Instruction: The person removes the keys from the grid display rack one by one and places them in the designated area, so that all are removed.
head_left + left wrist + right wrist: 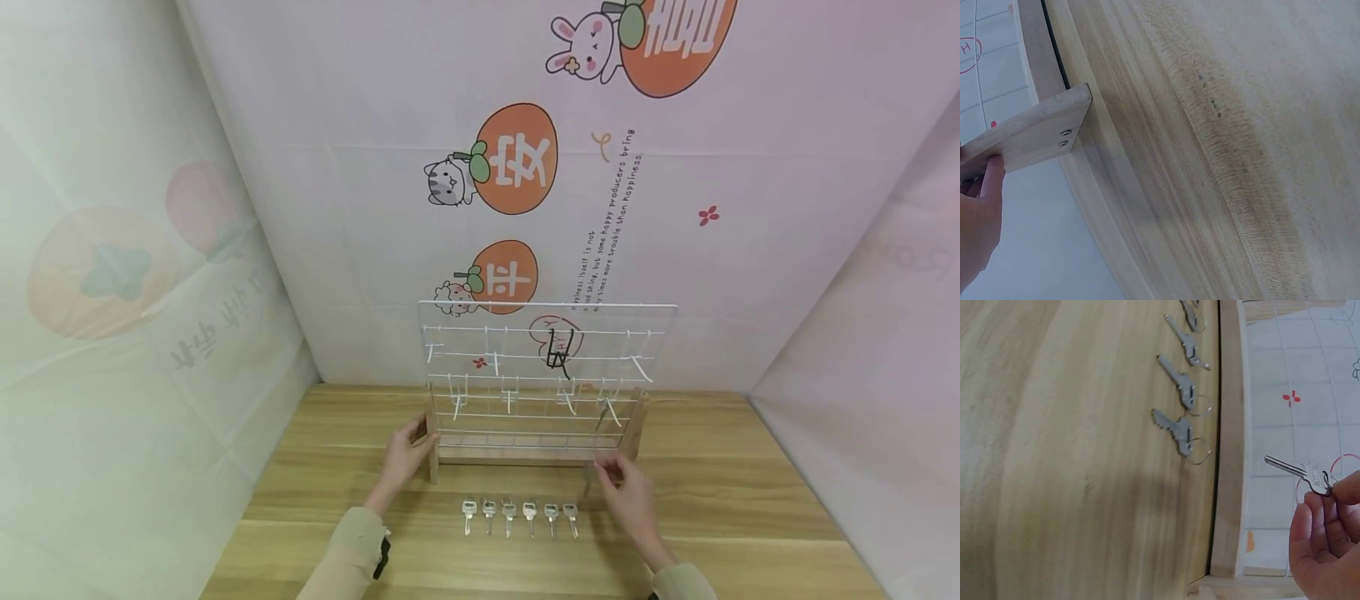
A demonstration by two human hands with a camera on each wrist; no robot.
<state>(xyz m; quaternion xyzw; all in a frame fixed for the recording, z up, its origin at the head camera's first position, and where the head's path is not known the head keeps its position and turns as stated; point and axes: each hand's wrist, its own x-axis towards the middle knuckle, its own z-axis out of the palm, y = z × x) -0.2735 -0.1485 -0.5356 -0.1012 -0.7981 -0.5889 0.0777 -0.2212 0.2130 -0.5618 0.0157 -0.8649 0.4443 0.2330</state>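
Observation:
A white wire grid rack (540, 450) with wooden side pieces and several white hooks stands on the wooden table. My left hand (407, 457) grips its left wooden side piece (432, 467), thumb on the near face; in the left wrist view, two screw heads show on that wood. Near the rack's lower right corner, my right hand (624, 492) pinches a silver key by its ring. In the right wrist view that key (1316, 477) points away from the fingertips, clear of the table. Several more silver keys (529, 512) with rings lie in a row before the rack.
A black hook (558, 358) hangs on the upper grid among white hooks, such as one at the right (639, 367). A slim grey shape (602, 417) shows below the lower right hook. White printed cloth (360, 250) encloses the table (720, 500) at the back and sides.

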